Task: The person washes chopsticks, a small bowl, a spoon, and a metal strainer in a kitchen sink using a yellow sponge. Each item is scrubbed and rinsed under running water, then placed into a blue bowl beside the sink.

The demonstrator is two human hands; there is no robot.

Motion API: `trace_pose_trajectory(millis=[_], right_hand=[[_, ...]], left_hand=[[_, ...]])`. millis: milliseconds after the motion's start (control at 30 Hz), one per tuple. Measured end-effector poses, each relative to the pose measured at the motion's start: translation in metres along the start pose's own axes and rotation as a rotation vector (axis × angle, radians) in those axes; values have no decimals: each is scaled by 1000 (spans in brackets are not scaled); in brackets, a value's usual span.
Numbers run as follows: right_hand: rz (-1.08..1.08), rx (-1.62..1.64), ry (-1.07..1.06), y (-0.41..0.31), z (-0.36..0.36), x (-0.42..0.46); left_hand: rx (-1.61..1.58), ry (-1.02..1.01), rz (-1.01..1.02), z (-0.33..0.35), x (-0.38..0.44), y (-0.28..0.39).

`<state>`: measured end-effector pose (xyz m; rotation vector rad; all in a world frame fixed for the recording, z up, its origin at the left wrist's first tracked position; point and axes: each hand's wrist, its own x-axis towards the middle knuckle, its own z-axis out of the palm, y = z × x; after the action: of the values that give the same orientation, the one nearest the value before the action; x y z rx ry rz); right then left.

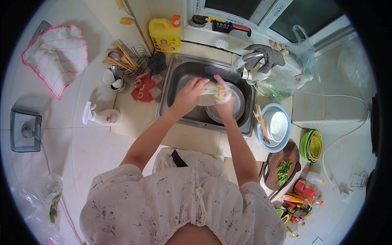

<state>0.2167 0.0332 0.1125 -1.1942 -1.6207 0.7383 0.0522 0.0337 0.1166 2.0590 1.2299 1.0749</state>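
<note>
Over the stainless steel sink [177, 82], my left hand [187, 95] grips a pale bowl [207, 100] by its rim. A yellowish, sudsy sponge or cloth [220, 91] is in my right hand [225, 105], pressed against the bowl's right side. Motion blur hides its exact shape, and white foam covers part of the right hand. Below both hands, a round metal pan or lid [239, 98] lies in the sink. The faucet [251, 57] at the back right has a grey cloth [265, 56] draped on it.
Right of the sink, a light blue basin [287, 139] holds white bowls [278, 125] and chopsticks [260, 122]. Chopped greens [284, 173] lie on a wooden cutting board [273, 162]. A yellow jug [165, 35], utensil rack [137, 65] and spray bottle [105, 117] stand left.
</note>
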Motion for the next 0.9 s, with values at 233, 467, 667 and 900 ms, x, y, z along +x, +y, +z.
trace_pose_trajectory(millis=[233,467,667,900], right_hand=[[696,1134,467,14,46,-29],[-119,72,78,-4,-4,8],[-79,195,1,-15,-12,11],[320,706,275,14,19,-25]], left_hand=[[-541,492,-348,49,-21,1],[-239,264,-46,17,-13,5],[-243,287,-11,10,-8,13],[-291,338,-48,24,-16,19]])
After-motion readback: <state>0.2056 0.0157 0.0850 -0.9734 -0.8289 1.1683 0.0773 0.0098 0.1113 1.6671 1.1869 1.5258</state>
